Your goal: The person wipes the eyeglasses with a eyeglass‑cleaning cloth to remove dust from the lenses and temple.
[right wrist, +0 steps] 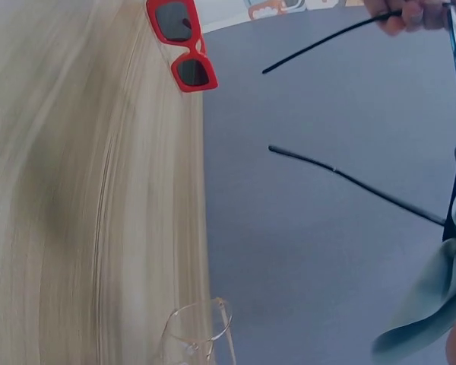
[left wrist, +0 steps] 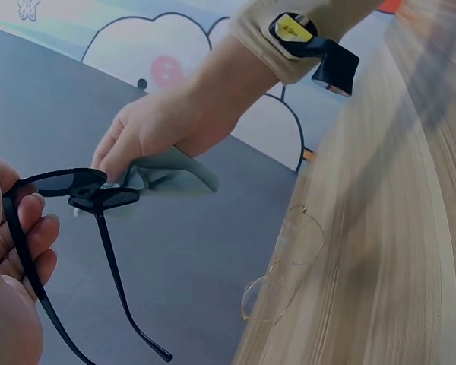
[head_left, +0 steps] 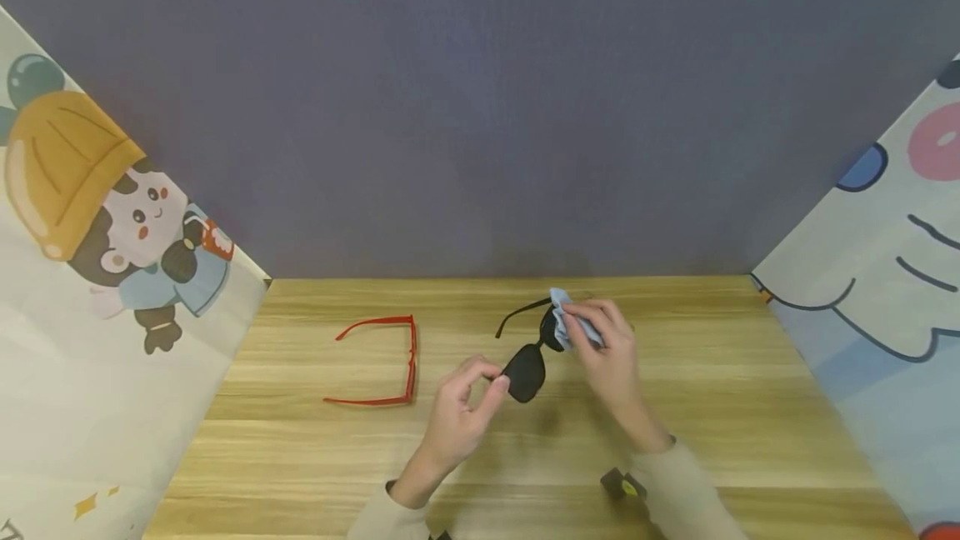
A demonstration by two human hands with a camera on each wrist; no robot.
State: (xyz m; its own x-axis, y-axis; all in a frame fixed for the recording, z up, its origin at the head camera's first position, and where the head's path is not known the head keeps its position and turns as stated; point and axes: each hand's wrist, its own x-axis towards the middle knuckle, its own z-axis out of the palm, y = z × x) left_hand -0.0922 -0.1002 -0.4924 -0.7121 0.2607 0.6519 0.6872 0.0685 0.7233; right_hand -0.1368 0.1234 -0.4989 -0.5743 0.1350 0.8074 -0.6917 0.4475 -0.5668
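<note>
Black sunglasses (head_left: 527, 375) are held up over the table, their temples unfolded. My left hand (head_left: 459, 413) pinches them at the outer corner of one lens, between thumb and fingers. A light blue cloth (head_left: 559, 317) covers part of the other lens, and my right hand (head_left: 611, 355) grips it there with thumb and fingertips. In the left wrist view the cloth (left wrist: 175, 173) hangs off the far lens beneath the right hand (left wrist: 163, 122). The right wrist view has both temples (right wrist: 357, 182) pointing away from the cloth.
Red-framed sunglasses (head_left: 412, 361) stand on the wooden table (head_left: 300, 448) left of my hands, temples spread. Thin wire-framed glasses (left wrist: 295, 265) lie on the table near its back edge, mostly hidden by my right hand in the head view. A grey panel (head_left: 480, 123) rises behind.
</note>
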